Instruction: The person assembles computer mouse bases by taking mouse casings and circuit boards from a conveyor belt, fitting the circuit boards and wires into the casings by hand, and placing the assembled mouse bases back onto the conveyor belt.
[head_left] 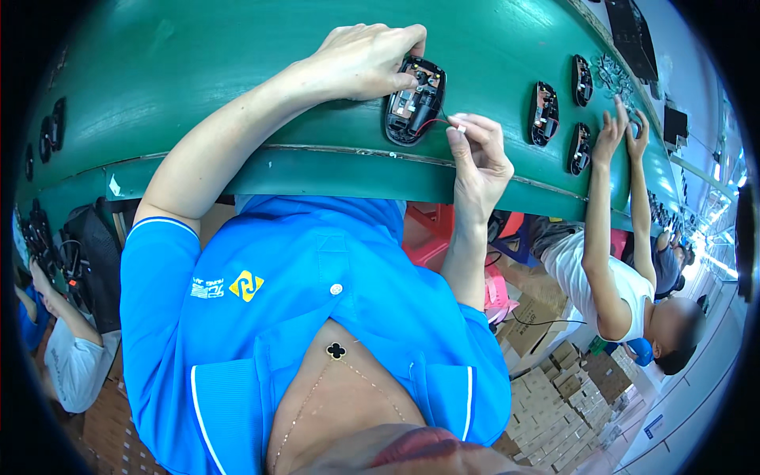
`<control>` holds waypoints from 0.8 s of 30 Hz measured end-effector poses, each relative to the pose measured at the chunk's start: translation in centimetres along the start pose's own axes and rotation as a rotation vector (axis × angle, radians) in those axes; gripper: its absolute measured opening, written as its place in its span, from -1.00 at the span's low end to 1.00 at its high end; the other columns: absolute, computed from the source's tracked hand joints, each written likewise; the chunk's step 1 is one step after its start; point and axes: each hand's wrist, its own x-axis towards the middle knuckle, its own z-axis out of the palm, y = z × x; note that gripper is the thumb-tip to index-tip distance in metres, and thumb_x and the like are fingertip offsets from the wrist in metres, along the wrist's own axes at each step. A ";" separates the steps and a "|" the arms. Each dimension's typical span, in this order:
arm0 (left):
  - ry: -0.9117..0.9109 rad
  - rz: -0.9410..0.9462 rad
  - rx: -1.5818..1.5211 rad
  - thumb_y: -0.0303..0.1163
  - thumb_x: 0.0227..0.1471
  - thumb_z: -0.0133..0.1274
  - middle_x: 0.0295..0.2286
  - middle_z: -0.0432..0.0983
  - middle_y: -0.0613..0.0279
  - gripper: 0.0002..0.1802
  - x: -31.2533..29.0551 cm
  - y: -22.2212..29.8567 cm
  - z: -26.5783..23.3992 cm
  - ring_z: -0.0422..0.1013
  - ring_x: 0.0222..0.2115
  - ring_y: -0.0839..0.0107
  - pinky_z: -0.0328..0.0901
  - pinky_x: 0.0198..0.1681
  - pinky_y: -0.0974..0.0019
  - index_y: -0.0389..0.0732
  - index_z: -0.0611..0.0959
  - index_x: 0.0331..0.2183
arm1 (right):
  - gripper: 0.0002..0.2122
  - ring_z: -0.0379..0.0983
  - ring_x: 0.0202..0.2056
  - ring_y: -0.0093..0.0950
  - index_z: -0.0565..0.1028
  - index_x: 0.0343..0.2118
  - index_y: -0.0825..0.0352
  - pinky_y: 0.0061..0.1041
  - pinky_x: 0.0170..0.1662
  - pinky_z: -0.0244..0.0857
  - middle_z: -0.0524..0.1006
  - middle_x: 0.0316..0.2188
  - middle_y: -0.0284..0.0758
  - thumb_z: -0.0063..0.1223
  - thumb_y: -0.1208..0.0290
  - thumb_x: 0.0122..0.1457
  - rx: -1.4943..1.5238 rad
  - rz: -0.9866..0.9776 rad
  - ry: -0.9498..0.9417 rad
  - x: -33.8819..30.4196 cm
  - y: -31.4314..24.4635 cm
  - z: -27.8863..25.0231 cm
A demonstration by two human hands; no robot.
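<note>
An open black oval housing [417, 111], shaped like a computer mouse, lies on the green tabletop in front of me. Inside it are a circuit board, a dark cylinder and thin wires. My left hand [368, 59] grips its far left side, the thumb lying over the board and the index finger at the far end. Red and black wires run out of the housing's right side to a small white connector [460, 127]. My right hand [481, 162] pinches that connector between thumb and fingertips, just above the table's near edge.
Several similar open housings [544, 113] lie to the right, near a pile of small grey parts [613, 75]. A co-worker's hands [609, 134] reach over the table there. More dark housings [51, 131] sit at far left. Cardboard boxes [546, 416] and a red stool [428, 237] stand below.
</note>
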 end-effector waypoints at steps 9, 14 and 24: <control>-0.020 -0.014 -0.002 -0.32 -0.02 0.24 -0.59 0.47 0.30 -0.67 -0.9 -0.3 -1.0 0.43 -0.57 0.29 0.24 -0.52 0.19 -0.14 0.58 -0.17 | -0.87 0.43 -0.17 -0.53 0.64 -0.23 0.34 -0.60 -0.06 0.27 0.57 -0.24 -0.35 0.29 0.55 0.15 0.231 0.184 0.009 1.0 -2.4 4.6; -0.006 -0.002 -0.002 -0.32 -0.03 0.24 -0.59 0.49 0.28 -0.67 -1.2 -1.2 -0.7 0.43 -0.59 0.26 0.24 -0.54 0.17 -0.14 0.57 -0.18 | -0.92 0.36 -0.22 -0.50 0.66 -0.32 0.30 -0.52 -0.06 0.19 0.55 -0.29 -0.43 0.30 0.53 0.10 -0.353 -0.088 -0.032 1.7 -2.0 4.1; 0.020 0.027 -0.005 -0.30 -0.02 0.25 -0.61 0.53 0.27 -0.69 -1.8 -2.6 -0.6 0.46 -0.62 0.21 0.26 -0.55 0.14 -0.14 0.56 -0.22 | -0.92 0.27 -0.24 -0.44 0.65 -0.38 0.28 -0.36 -0.03 0.08 0.45 -0.40 -0.44 0.30 0.46 0.04 -0.815 -0.334 -0.360 3.7 -3.5 4.0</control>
